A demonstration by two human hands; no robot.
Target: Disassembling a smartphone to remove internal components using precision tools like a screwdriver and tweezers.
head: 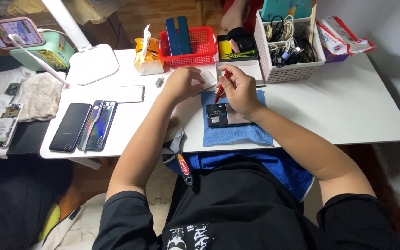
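White table (348,106) held a blue cloth (237,134) bearing an opened phone (223,115). Right hand (239,90) pinched a red screwdriver (221,87) above it, apparently mid-unscrewing; left hand (181,83) rested curled on a small white piece beside. Seating the tip squarely seemed next.

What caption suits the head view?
Right hand holds red screwdriver over opened black phone on blue cloth.

bare table (339,111) right, red basket (200,46) and white basket (292,69) block behind
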